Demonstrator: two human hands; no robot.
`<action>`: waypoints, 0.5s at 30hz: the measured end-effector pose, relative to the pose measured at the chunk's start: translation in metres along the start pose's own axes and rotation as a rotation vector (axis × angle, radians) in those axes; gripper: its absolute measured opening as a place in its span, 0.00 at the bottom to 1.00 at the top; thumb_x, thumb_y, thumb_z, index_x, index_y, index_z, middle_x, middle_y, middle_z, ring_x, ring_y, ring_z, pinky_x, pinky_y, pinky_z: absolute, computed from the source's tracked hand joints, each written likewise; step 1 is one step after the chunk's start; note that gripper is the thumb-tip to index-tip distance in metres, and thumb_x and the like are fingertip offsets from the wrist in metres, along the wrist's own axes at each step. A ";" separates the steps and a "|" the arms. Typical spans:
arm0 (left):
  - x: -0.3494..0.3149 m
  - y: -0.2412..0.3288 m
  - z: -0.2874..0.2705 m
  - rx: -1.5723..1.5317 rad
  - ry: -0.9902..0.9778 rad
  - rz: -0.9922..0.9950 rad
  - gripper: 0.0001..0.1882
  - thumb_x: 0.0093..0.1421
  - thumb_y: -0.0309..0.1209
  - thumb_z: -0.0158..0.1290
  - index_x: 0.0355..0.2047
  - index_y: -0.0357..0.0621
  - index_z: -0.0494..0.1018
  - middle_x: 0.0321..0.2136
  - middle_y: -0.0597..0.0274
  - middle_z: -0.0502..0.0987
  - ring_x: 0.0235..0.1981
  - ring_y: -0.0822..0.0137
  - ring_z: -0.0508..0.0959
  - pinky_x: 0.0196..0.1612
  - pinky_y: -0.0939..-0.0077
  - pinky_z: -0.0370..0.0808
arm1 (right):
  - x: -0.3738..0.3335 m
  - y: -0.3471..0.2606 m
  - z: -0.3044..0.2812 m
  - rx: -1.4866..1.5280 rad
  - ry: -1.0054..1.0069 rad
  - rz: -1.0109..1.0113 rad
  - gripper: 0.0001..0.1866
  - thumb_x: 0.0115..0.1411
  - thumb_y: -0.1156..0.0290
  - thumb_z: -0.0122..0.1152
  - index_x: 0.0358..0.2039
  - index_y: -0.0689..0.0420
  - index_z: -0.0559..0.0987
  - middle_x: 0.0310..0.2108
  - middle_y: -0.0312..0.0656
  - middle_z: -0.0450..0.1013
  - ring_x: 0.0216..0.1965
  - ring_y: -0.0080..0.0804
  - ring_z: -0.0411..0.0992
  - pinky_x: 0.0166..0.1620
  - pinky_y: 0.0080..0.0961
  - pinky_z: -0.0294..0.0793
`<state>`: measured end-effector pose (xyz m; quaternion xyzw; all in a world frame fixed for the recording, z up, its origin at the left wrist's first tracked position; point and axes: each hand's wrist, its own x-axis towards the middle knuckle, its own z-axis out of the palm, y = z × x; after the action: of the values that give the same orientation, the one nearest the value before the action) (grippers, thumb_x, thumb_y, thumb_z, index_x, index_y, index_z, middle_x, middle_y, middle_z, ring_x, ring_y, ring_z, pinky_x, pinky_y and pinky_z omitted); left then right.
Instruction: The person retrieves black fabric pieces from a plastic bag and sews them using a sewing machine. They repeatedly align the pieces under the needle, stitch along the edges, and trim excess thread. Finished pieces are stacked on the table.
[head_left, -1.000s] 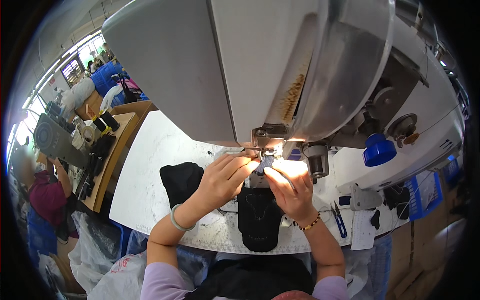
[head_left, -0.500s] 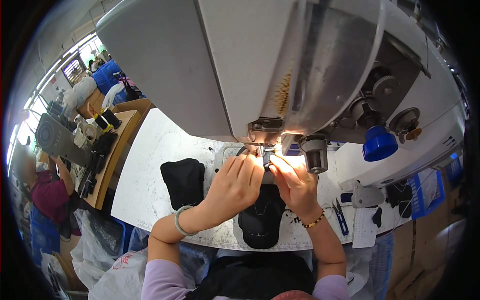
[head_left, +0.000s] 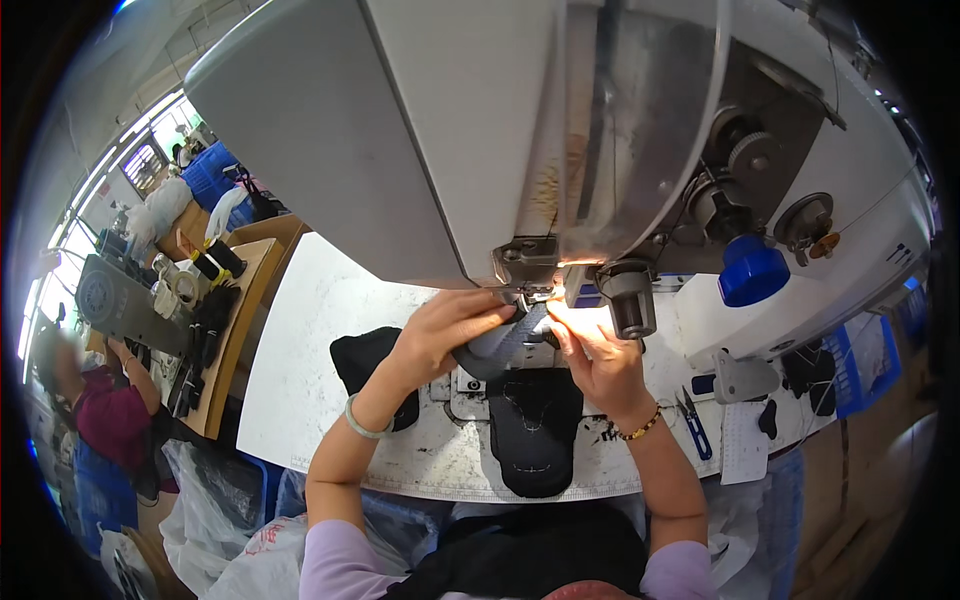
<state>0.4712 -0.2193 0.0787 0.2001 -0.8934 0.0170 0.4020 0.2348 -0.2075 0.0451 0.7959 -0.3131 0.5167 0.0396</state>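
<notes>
Under the head of a white sewing machine (head_left: 480,150), a grey fabric piece with a dark edge (head_left: 497,345) lies at the presser foot (head_left: 528,296), lit by a lamp. My left hand (head_left: 440,335) grips its left side, fingers pressed together. At its right edge, close by the foot, my right hand (head_left: 608,365) pinches the fabric between thumb and fingers. The needle tip is hard to make out. Just in front of the hands, a black shaped fabric piece (head_left: 535,450) with light stitching lies on the table. Another black piece (head_left: 362,358) is partly covered by my left forearm.
Blue-handled thread snips (head_left: 695,428) lie on the white table (head_left: 290,380) to the right, near a white card (head_left: 744,445). A blue crate (head_left: 865,365) stands at far right. On the left, another person (head_left: 115,410) sits by a bench with thread spools (head_left: 225,258).
My left hand has shifted left and turned, and the grey side of the fabric now shows between my hands. The view has tilted slightly.
</notes>
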 end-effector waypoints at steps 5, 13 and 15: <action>0.008 0.030 0.004 0.206 -0.055 0.106 0.25 0.41 0.22 0.51 0.44 0.26 0.69 0.43 0.45 0.72 0.49 0.47 0.73 0.50 0.60 0.74 | -0.014 0.003 0.000 -0.050 0.174 -0.269 0.21 0.45 0.73 0.68 0.41 0.52 0.72 0.43 0.36 0.69 0.43 0.35 0.70 0.48 0.35 0.69; 0.010 0.058 0.022 0.295 0.072 -0.051 0.29 0.36 0.16 0.52 0.44 0.26 0.69 0.41 0.44 0.72 0.45 0.46 0.75 0.47 0.62 0.75 | -0.016 -0.015 -0.005 -0.036 0.074 -0.334 0.16 0.51 0.74 0.63 0.41 0.54 0.73 0.44 0.35 0.70 0.43 0.28 0.70 0.44 0.26 0.69; 0.008 0.058 0.028 0.289 0.088 -0.049 0.32 0.35 0.18 0.51 0.47 0.23 0.66 0.42 0.41 0.70 0.48 0.44 0.73 0.50 0.59 0.74 | -0.017 -0.011 -0.007 -0.029 0.085 -0.328 0.16 0.50 0.74 0.63 0.41 0.54 0.74 0.44 0.35 0.71 0.40 0.27 0.71 0.42 0.25 0.68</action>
<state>0.4250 -0.1744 0.0736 0.2767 -0.8580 0.1445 0.4078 0.2306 -0.1880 0.0373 0.8131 -0.1845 0.5318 0.1482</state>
